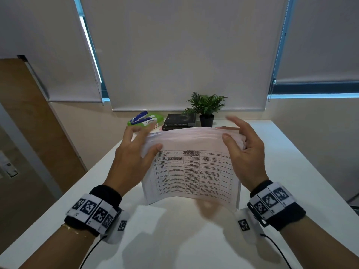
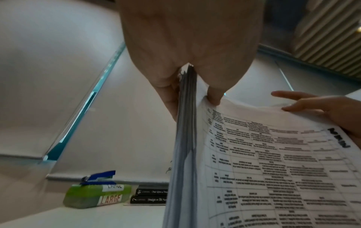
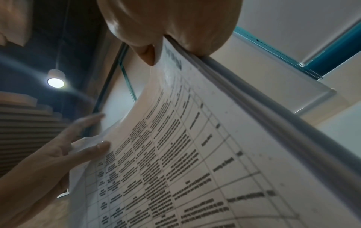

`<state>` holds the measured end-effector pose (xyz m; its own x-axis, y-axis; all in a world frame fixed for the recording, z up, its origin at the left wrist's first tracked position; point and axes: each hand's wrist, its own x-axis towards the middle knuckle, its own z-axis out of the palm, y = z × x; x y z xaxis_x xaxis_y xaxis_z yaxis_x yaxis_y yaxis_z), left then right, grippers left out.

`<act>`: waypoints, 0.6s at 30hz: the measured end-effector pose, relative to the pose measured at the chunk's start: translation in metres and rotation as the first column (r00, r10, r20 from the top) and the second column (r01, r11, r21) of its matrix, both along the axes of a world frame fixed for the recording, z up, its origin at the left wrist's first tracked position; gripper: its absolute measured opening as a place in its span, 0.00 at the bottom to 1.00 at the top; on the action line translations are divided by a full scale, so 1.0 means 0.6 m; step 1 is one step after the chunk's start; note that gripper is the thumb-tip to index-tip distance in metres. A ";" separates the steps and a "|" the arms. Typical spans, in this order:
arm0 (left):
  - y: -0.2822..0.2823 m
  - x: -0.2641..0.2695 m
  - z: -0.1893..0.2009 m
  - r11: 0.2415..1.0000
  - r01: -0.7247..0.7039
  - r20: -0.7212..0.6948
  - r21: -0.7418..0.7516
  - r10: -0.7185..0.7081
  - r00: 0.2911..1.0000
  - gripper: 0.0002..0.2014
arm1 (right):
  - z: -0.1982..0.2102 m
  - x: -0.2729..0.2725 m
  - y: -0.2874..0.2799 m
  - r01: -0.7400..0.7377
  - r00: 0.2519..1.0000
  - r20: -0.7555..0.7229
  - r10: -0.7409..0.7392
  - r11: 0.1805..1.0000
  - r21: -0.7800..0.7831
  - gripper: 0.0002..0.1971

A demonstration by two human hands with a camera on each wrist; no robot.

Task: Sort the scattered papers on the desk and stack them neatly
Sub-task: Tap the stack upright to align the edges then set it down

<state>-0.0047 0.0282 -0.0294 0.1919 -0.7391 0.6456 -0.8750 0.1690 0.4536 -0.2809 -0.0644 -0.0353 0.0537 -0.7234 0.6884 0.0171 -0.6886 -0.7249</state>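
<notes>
At the desk's far edge, a blue stapler lies on a green box; right of it, two stacked black books, then a potted plant.

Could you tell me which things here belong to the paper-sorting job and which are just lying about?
Part of the job:
paper stack, held upright on the desk
left hand
right hand

Lying about:
stapler
green box
two black books
potted plant
</notes>
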 end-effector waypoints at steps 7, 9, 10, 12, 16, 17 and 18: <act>-0.002 -0.002 0.003 0.998 0.000 0.018 0.060 -0.001 1.000 0.25 | 0.000 0.003 -0.007 0.054 0.998 0.029 -0.055 0.997 0.048 0.08; -0.004 -0.005 0.004 0.998 -0.004 0.002 0.058 0.004 1.000 0.25 | -0.003 0.003 -0.006 0.099 0.995 0.027 -0.098 0.995 -0.018 0.06; -0.005 -0.005 0.004 0.998 -0.008 -0.004 0.063 0.008 1.000 0.25 | -0.005 0.004 -0.008 0.132 0.991 0.021 -0.130 0.989 -0.069 0.05; -0.007 -0.002 0.006 0.996 -0.022 -0.014 0.084 0.023 1.000 0.23 | -0.010 0.005 -0.013 0.187 0.982 0.008 -0.188 0.967 -0.171 0.03; -0.007 -0.004 0.007 0.998 -0.009 -0.034 0.060 0.011 0.999 0.26 | -0.033 0.003 -0.016 0.199 0.979 0.004 -0.202 0.959 -0.201 0.04; -0.006 -0.006 0.006 0.999 0.018 -0.052 0.044 -0.015 0.999 0.29 | -0.036 0.002 -0.014 0.192 0.981 -0.004 -0.196 0.963 -0.192 0.04; -0.007 -0.006 0.004 0.999 0.042 -0.063 0.031 -0.040 0.997 0.30 | -0.037 0.000 -0.012 0.167 0.985 -0.011 -0.171 0.970 -0.177 0.06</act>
<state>-0.0085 0.0242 -0.0272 0.1999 -0.7677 0.6088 -0.8374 0.1888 0.5130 -0.2807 -0.0713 -0.0577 -0.0392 -0.5924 0.8047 -0.1279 -0.7957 -0.5920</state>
